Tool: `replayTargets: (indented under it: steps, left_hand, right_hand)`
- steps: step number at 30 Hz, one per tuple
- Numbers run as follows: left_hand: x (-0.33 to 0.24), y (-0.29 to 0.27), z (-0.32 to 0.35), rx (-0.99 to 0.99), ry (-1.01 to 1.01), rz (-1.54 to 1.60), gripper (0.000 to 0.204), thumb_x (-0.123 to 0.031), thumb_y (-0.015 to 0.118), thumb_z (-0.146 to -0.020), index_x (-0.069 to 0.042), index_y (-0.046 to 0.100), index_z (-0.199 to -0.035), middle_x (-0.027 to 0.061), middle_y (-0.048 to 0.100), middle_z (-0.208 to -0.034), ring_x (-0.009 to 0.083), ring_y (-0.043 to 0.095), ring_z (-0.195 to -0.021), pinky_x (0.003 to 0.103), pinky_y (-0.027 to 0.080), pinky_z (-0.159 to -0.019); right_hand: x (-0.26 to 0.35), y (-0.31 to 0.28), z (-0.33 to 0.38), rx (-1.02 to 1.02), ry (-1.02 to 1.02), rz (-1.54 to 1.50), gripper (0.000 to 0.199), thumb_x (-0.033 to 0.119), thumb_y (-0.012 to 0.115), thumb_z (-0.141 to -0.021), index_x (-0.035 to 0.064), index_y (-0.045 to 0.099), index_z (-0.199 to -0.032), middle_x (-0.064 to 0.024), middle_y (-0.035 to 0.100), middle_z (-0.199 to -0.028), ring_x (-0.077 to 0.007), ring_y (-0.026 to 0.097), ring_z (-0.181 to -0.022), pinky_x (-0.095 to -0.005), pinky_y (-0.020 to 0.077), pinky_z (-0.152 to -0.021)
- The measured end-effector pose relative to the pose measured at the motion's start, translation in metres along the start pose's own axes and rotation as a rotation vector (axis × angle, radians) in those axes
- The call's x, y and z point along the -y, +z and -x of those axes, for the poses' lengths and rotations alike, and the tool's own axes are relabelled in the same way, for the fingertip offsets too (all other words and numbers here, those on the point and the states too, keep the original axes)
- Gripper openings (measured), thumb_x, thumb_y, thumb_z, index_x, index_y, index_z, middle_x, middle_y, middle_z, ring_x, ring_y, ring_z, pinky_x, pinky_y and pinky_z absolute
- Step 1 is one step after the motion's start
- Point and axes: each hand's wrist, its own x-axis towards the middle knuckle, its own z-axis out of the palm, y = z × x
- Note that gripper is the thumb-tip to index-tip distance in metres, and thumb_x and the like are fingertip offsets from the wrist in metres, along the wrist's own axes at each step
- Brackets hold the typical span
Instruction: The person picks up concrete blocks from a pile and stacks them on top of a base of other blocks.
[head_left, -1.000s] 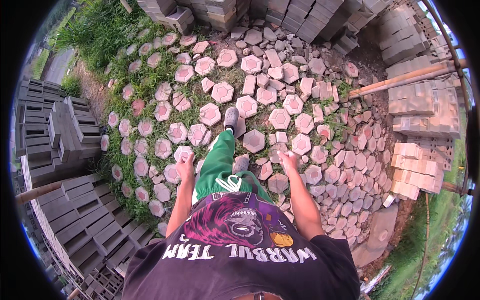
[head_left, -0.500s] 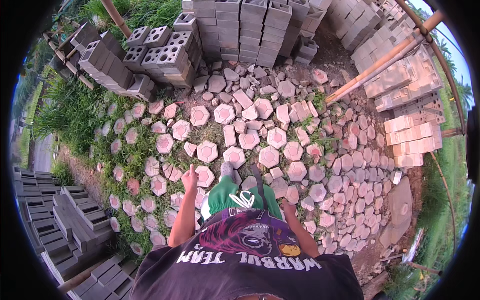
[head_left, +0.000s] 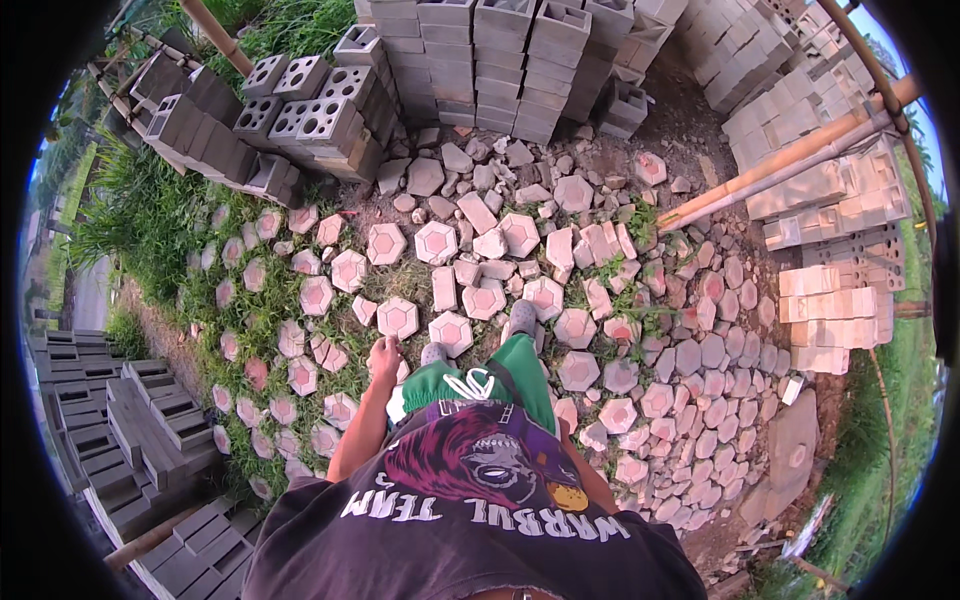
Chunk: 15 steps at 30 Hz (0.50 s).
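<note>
Inspection from beside the person, who stands on a yard strewn with pavers. The left hand (head_left: 383, 357) hangs at the hip with fingers loosely curled and nothing in it. The right hand is hidden behind the torso and shorts, so whether it is open or closed cannot be told; only part of the forearm shows.

Nearest the left hand lies a pink hexagonal paver (head_left: 397, 317), flat on the grass just ahead of it, with a second hexagonal paver (head_left: 450, 331) beside the person's grey shoe (head_left: 522, 318). Neither is touched.

Handling, as a judgement: these are cast concrete, so stiff, dense and heavy for their size, rough-faced and not slippery when dry. Corners and edges look prone to chipping; several broken pieces (head_left: 478, 212) lie further ahead, which supports that. Best hold would be two opposite flat sides, fingers worked under the lower edge, since the piece sits bedded in grass.

Further out: stacks of grey hollow blocks (head_left: 300, 115) ahead to the left, taller grey stacks (head_left: 500, 50) directly ahead, pale bricks (head_left: 835, 315) at right, and a bamboo pole (head_left: 790, 155) slanting across them
</note>
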Motion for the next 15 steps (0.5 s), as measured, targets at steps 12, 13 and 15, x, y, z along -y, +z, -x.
replayTargets:
  steps: [12, 13, 15]
  left_hand:
    - [-0.13, 0.105, 0.03, -0.441, 0.17, -0.07, 0.029, -0.014, 0.076, -0.067, -0.003, 0.05, -0.062, 0.0016, 0.052, -0.059, 0.0101, 0.044, -0.055, 0.028, 0.039, -0.052]
    - [-0.131, 0.105, 0.027, -0.454, 0.172, -0.072, 0.03, -0.014, 0.076, -0.067, -0.003, 0.05, -0.061, 0.0011, 0.051, -0.058, 0.0098, 0.044, -0.054, 0.028, 0.039, -0.051]
    - [-0.125, 0.104, 0.016, -0.476, 0.108, -0.07, 0.032, -0.019, 0.076, -0.068, -0.003, 0.049, -0.06, 0.0033, 0.052, -0.056, 0.0132, 0.045, -0.052, 0.031, 0.039, -0.053]
  right_hand:
    - [0.212, -0.185, -0.222, 0.089, 0.025, -0.409, 0.013, 0.007, 0.065, -0.075, 0.0066, 0.057, -0.085, -0.0025, 0.059, -0.074, -0.0138, 0.057, -0.063, -0.0295, 0.0516, -0.052]
    - [0.23, -0.194, -0.238, 0.109, -0.007, -0.416, 0.015, 0.008, 0.068, -0.075, 0.0066, 0.057, -0.084, -0.0024, 0.059, -0.075, -0.0133, 0.058, -0.063, -0.0289, 0.0518, -0.052]
    - [0.282, -0.199, -0.255, 0.117, -0.081, -0.317, 0.021, 0.014, 0.073, -0.073, 0.0068, 0.056, -0.084, -0.0017, 0.059, -0.073, -0.0121, 0.057, -0.062, -0.0275, 0.0509, -0.051]
